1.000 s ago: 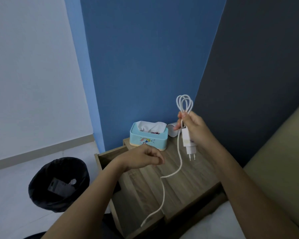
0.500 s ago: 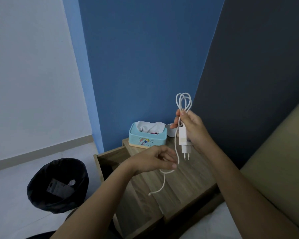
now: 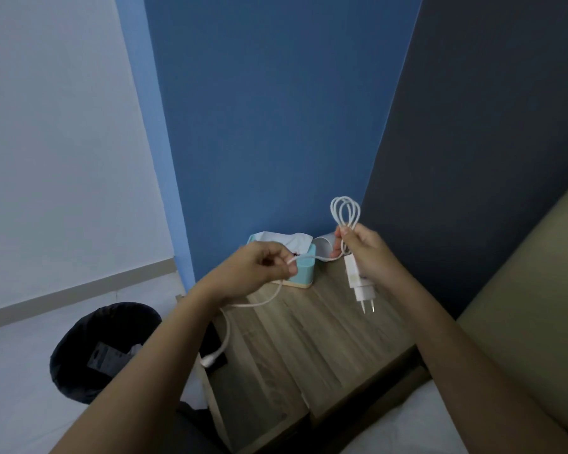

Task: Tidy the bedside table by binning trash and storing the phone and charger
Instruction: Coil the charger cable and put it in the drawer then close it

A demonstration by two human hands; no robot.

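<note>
1. Two hands share the charger (image 3: pixel 358 283): my right hand (image 3: pixel 366 253) is closed around its white plug block, pins pointing down, with three loops of the cable (image 3: pixel 345 211) sticking up above my fingers.
2. My left hand (image 3: pixel 259 270) pinches the same cable between thumb and fingertips, so a short stretch runs taut across to my right hand.
3. From my left hand the loose tail curves down and hangs off the left edge of the worktop (image 3: pixel 309 339), its connector end (image 3: pixel 207 360) dangling over the dark gap there.
4. Both hands hover above the back part of the worktop, clear of its wood.
5. Just behind my left hand sits a teal tissue box (image 3: pixel 305 267) against the blue wall (image 3: pixel 276 126); a white cup-like thing (image 3: pixel 323 245) beside it is partly hidden by my right hand.
6. Front half of the worktop lies bare.
7. Down left on the floor stands a black bin (image 3: pixel 89 355) with scraps inside, well apart from the cable.
8. Right of the worktop runs the bed's tan side (image 3: pixel 522 306).
</note>
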